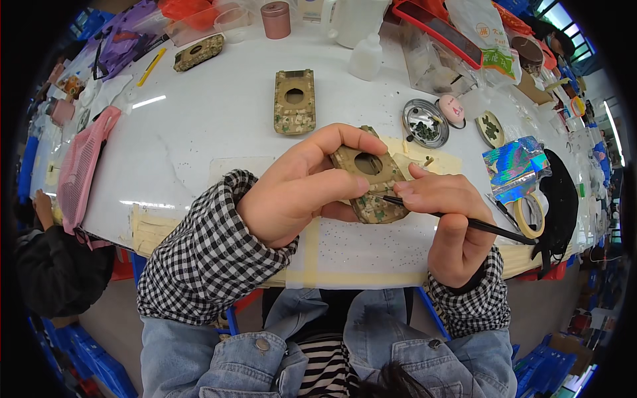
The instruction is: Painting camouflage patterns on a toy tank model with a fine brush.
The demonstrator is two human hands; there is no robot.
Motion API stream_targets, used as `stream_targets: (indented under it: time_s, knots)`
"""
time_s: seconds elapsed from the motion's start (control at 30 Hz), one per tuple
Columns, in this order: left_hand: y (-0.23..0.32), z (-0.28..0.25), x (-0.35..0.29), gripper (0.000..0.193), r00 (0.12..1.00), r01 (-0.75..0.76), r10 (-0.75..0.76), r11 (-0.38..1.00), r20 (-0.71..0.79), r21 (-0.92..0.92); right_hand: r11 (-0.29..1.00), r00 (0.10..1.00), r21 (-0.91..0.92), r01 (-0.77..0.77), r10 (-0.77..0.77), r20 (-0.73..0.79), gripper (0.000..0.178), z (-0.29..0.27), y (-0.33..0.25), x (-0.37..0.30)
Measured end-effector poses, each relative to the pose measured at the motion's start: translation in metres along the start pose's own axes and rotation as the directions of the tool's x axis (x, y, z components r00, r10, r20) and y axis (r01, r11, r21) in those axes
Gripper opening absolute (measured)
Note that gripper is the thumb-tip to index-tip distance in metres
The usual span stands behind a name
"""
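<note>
My left hand is closed around a camouflage-patterned toy tank hull with a round hole in its top, thumb on the near side and fingers across the far edge. In my right hand is a slim black pair of tweezers, gripped like a pen. The tip touches or nearly touches the hull's upper face, below the hole. Whether a small part sits in the tip cannot be made out. Another camouflage tank hull lies farther off, and a third hull rests at the back left.
Right of the hulls, a round metal dish holds small dark green pieces, and an oval dish has more. A tape roll, holographic pouch and black mask-like cloth lie at the right. A pink mesh basket stands left. Another person's hand shows beyond.
</note>
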State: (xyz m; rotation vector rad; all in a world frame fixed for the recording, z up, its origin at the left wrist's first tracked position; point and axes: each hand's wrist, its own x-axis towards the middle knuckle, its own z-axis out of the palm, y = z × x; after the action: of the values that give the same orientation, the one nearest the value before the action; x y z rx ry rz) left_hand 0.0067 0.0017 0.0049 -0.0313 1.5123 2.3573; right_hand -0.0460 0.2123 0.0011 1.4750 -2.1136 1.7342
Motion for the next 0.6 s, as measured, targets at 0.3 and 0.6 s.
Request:
stream_targets:
  time_s: [0.3, 0.6]
  knots:
    - [-0.0003, 0.0014, -0.0005, 0.040, 1.000, -0.003, 0.003, 1.000, 0.000, -0.004, 0.999, 1.000, -0.027, 0.018, -0.017, 0.015, 0.027, -0.0009, -0.0003, -0.0002]
    - [-0.0027, 0.0007, 0.0001, 0.041, 1.000, -0.011, 0.011, 1.000, 0.004, -0.002, 0.996, 0.997, -0.068, 0.051, -0.047, 0.056, 0.028, -0.0022, -0.0017, 0.0003]
